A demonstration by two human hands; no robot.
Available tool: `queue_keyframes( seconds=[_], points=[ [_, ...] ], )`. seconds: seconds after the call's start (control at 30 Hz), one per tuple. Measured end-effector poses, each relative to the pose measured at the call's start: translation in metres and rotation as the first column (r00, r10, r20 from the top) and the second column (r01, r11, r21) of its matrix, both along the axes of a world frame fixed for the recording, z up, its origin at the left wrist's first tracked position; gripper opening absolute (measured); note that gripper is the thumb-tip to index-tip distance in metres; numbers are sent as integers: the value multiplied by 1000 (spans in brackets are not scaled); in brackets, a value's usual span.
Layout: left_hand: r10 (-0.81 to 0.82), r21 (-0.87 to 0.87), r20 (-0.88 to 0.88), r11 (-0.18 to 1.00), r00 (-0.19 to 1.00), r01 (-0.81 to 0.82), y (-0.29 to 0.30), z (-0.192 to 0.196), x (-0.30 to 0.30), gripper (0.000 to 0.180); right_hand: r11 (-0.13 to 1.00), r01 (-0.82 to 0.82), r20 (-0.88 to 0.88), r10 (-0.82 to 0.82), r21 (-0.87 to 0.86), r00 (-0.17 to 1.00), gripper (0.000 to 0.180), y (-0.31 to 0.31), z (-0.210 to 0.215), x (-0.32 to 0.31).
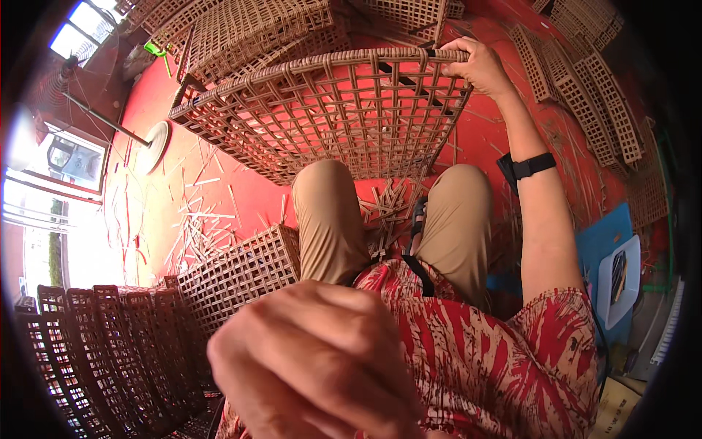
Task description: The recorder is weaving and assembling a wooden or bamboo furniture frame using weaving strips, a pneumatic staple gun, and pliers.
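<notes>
Gripping the woven panel's [322, 117] rim, right hand [479, 66]; left hand [314, 358] fisted near camera.

The right hand [479, 66] grips the top edge of a big woven basket frame [322, 110] in the upper middle of the picture. The left hand [314, 366] is a closed fist, very close at the bottom. Cut sticks [197, 227] lie on the red floor [248, 194] at the left.
</notes>
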State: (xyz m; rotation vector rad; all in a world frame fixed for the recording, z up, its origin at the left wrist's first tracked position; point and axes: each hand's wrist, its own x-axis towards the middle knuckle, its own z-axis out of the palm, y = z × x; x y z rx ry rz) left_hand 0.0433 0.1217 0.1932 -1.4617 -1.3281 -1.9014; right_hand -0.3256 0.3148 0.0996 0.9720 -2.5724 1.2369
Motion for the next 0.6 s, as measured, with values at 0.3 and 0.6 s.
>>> queue_keyframes(
  seconds=[0.3,0.6],
  points=[
    [645,407,-414,762,642,-503,-12,53,50,13,998,34,-65,-30,60,997,29,0,-3,-14],
    [498,289,-557,867,665,-406,-45,46,47,11,995,-95,118,97,-25,988,46,9,12,-7]
  ],
)
